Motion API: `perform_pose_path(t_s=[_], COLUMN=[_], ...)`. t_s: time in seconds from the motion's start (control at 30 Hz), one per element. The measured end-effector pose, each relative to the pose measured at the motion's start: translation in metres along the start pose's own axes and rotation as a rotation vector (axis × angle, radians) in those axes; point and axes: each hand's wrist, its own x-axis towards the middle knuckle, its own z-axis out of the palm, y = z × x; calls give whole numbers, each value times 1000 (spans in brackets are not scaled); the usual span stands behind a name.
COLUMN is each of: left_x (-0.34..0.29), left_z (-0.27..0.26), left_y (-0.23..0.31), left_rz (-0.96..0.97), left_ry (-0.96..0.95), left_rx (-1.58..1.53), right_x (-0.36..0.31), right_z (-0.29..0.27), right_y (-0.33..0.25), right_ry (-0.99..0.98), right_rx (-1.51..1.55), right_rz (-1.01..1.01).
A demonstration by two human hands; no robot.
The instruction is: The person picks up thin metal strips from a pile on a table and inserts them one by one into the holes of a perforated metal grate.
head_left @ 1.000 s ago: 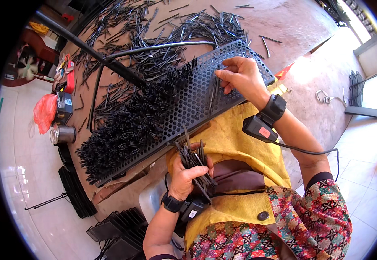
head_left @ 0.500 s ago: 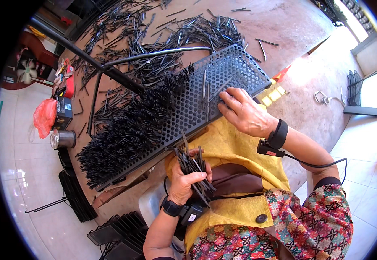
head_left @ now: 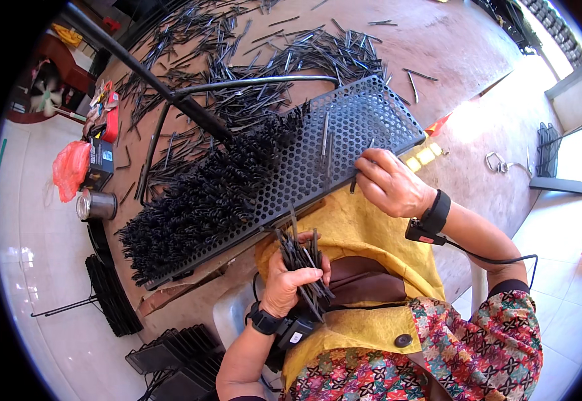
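A black perforated plate (head_left: pixel 378 110) lies tilted across the table's near side. Dense looped black tufts (head_left: pixel 197 194) cover its left part, while bare holes show on the right. A few thin black strips (head_left: pixel 324 137) stick up or lie on the bare part. My left hand (head_left: pixel 289 281) is closed round a bundle of black strips (head_left: pixel 302 257) below the plate's near edge. Over the plate's right near edge, my right hand (head_left: pixel 394 184) pinches a black strip (head_left: pixel 353 186), whose ends show past the fingertips.
Many loose strips (head_left: pixel 237 100) are strewn over the brown table (head_left: pixel 451 40) behind the plate. A black metal bar frame (head_left: pixel 137 80) rises over the plate. At left stand a tin can (head_left: pixel 97 204), a box (head_left: pixel 100 164) and a pink plastic bag (head_left: pixel 70 172). Black racks (head_left: pixel 177 357) stand below.
My right hand has shifted right and slightly down, and a strip now shows below its fingertips. My left hand keeps its grip on the bundle. The view has shifted slightly.
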Motion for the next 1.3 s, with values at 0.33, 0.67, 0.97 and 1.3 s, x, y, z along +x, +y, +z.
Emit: perform_pose_path(t_s=[0.33, 0.67, 0.97, 1.3], left_x=[1, -3, -2, -3], left_z=[-3, -6, -4, -7], left_y=[-1, 1, 2, 6], left_rz=[-4, -7, 1, 34], left_ry=[-38, -60, -29, -59], left_rx=[-31, -54, -38, -58], right_x=[66, 97, 111, 48], right_z=[-8, 44, 40, -1], right_y=[-13, -12, -9, -7], right_ry=[601, 568, -14, 17], right_rx=[621, 417, -50, 211], right_rz=[677, 462, 297, 195])
